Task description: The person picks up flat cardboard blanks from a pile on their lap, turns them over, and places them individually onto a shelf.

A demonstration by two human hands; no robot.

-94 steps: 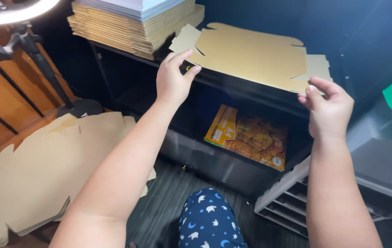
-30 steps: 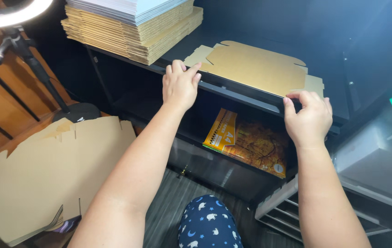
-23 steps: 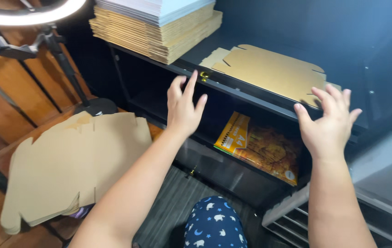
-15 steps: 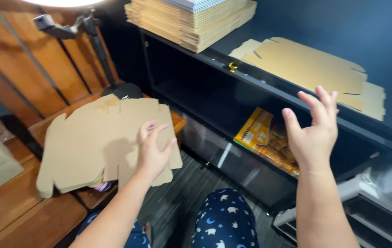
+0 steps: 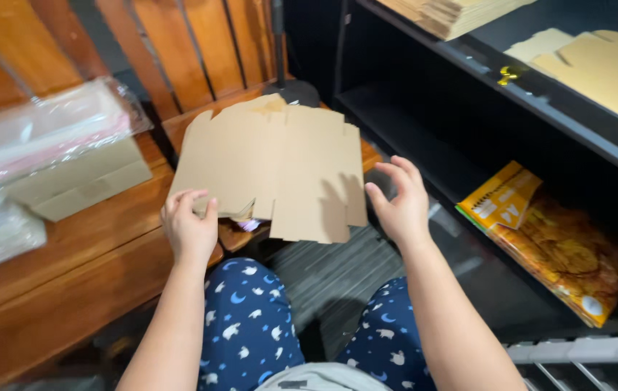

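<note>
Flat cardboard box blanks (image 5: 272, 170) are lying in a loose pile on a low wooden table (image 5: 70, 253), their near edge jutting out past the table's front edge over the person's knees. The left hand (image 5: 189, 228) is resting at the pile's near left corner, fingers (image 5: 178, 203) curled on the top sheet and the thumb touching its edge; whether the sheet is actually being pinched is hard to tell from here. The right hand (image 5: 399, 206) is hovering just beside the pile's right edge, fingers (image 5: 403, 170) spread and loosened, gripping nothing and casting a shadow on the cardboard. So the pile is sitting between the two hands, touched on the left and just clear on the right.

On the table to the left, clear plastic bags (image 5: 41, 134) are lying on a folded cardboard box (image 5: 81, 185). To the right, a black shelf unit (image 5: 461, 69) is carrying another flat cardboard blank (image 5: 606, 65) on its top board, with a yellow packet (image 5: 540, 239) leaning in the compartment below. The person is sitting in dark blue trousers (image 5: 251, 326) patterned with moons.
</note>
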